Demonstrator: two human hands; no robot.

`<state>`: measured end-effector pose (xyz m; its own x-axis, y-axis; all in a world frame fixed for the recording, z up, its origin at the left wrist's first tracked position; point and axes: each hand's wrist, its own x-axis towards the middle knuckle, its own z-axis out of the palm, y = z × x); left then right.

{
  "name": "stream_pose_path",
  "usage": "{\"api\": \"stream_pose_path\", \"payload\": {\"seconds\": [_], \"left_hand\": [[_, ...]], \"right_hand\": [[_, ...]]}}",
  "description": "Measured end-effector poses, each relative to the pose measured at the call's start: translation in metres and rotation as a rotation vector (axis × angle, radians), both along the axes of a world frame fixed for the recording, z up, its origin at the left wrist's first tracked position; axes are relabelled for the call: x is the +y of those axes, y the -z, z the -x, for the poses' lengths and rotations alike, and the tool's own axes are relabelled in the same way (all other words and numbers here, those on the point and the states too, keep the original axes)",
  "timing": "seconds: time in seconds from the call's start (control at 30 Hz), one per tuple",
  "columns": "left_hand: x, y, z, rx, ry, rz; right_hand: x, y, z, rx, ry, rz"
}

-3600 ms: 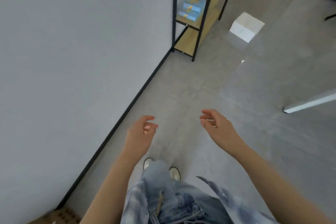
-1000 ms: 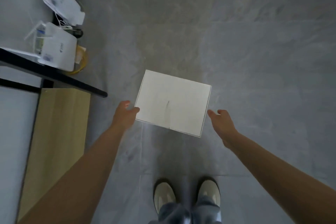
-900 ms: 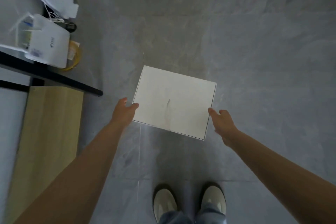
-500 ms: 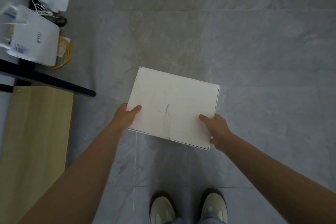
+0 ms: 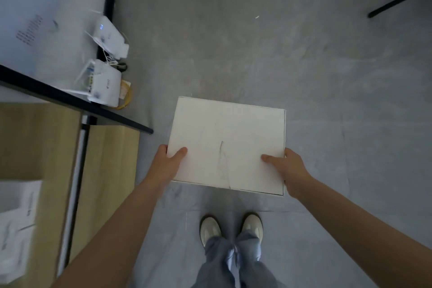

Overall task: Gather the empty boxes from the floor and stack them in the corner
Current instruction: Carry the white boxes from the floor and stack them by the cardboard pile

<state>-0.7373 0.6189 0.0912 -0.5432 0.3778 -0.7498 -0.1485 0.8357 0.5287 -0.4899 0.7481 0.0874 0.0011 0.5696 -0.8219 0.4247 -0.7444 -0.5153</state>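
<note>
You've raised the white box point(image 5: 226, 145) beside the shelf point(image 5: 109, 161); left hand point(image 5: 169, 163) and right hand point(image 5: 288, 168) grip its near corners, fingers hidden beneath.

White box point(image 5: 226, 145) gripped by left hand point(image 5: 169, 162) and right hand point(image 5: 288, 167), thumbs on top, above grey floor point(image 5: 257, 54).

Flat white cardboard box point(image 5: 226, 145) held between both hands, above the grey tiled floor point(image 5: 304, 65). Left hand point(image 5: 168, 163) at its near-left corner, right hand point(image 5: 288, 169) at its near-right corner, thumbs on top. Two pale shoes point(image 5: 231, 229) on the floor below the box's near edge. Left of the box: black-framed wooden shelf unit point(image 5: 100, 147). Beyond the shelf, two white router-like devices point(image 5: 106, 68) on the floor against the wall.
</note>
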Motion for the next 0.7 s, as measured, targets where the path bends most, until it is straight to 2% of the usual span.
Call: {"api": "stream_pose_path", "payload": {"seconds": [0.2, 0.43, 0.7], "left_hand": [[-0.020, -0.176, -0.008, 0.012, -0.053, -0.077], [-0.053, -0.331, -0.028, 0.003, -0.175, -0.205], [-0.113, -0.434, -0.055, 0.092, -0.250, -0.292]], "right_hand": [[-0.011, -0.181, -0.007, 0.016, -0.060, -0.133], [-0.041, -0.339, -0.024, 0.060, -0.123, -0.269], [-0.075, -0.438, -0.036, 0.135, -0.197, -0.342]]}}
